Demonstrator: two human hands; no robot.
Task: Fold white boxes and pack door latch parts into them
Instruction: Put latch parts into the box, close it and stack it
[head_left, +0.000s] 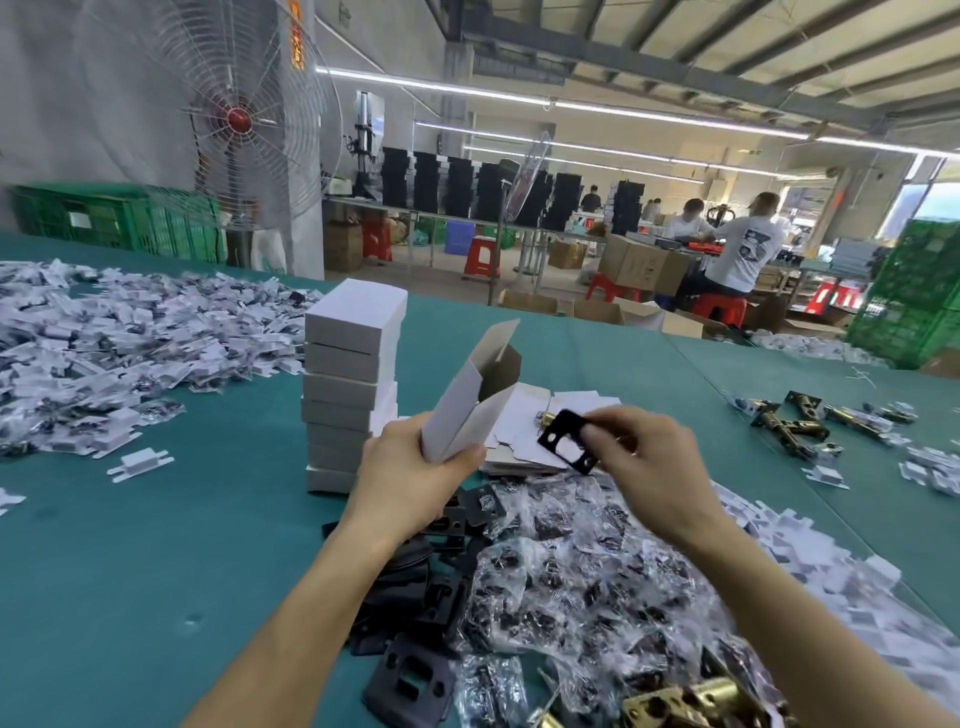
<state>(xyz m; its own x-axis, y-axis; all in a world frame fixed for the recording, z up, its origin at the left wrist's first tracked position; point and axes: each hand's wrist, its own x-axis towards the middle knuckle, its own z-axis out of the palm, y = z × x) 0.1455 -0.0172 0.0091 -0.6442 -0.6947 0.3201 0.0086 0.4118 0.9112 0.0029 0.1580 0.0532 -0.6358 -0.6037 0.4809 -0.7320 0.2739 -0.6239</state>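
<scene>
1. Our left hand (410, 478) grips the lower end of an open box (467, 400), just right of the stack (353, 384) of closed boxes. The fingers and thumb wrap round it, and its mouth tilts up and away from us.
2. Our right hand (649, 457) pinches a black plate (566, 441) by one end, further right of the stack. The plate is near the box mouth but apart from it.
3. The box is thin card, so we judge it light and easy to crush. It is best held gently along its folded edges, near the closed end.
4. The plate looks stiff, flat and smooth. We judge that an edge pinch suits it and that it should slide in flat.
5. The table (156, 545) has a green cover.
   - Flat blanks (530, 415) lie just right of the stack.
   - Clear bags (571, 582) and loose plates (410, 670) lie in front of the stack, to the right.
   - Brass latches (795, 421) lie well right of it.
   - White packets (130, 353) are heaped to its left.
6. The room is a workshop. A fan (228, 119) and green crates (104, 218) stand behind the stack to the left. People (743, 249) sit at benches far behind it to the right.
</scene>
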